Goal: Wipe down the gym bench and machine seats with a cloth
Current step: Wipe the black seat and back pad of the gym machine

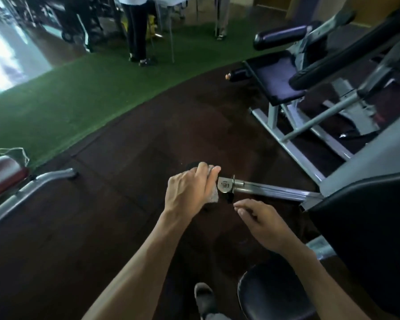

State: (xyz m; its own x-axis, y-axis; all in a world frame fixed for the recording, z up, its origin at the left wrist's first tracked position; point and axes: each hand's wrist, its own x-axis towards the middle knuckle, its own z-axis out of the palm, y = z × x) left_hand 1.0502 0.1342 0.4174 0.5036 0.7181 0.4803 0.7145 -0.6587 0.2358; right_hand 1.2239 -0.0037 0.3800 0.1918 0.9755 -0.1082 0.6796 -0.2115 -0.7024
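- A grey shoe shows at the bottom edge, its heel cut off by the frame
- Beside it a round black seat is partly cut off at the bottom and partly covered by the right forearm
- The right hand hovers over the dark floor, fingers loosely spread and holding nothing, just short of the metal arm
- The left hand curls over a pale cloth at the end of a metal arm; only a corner of the cloth shows below the fingers and a sliver above them
- What the cloth wraps is mostly hidden; a dark round edge peeks out beyond the knuckles
- The metal arm runs right to a black pad, cut off at the right edge
- At the left edge a red pad on a grey frame is only partly in view, with a blurred pale bundle behind it
- Farther right stands a grey machine with a purple seat and black rollers, its top out of frame
- On the green turf beyond, people's legs stand, their upper bodies cut off
- No writing or brand can be read; no containers can be made out
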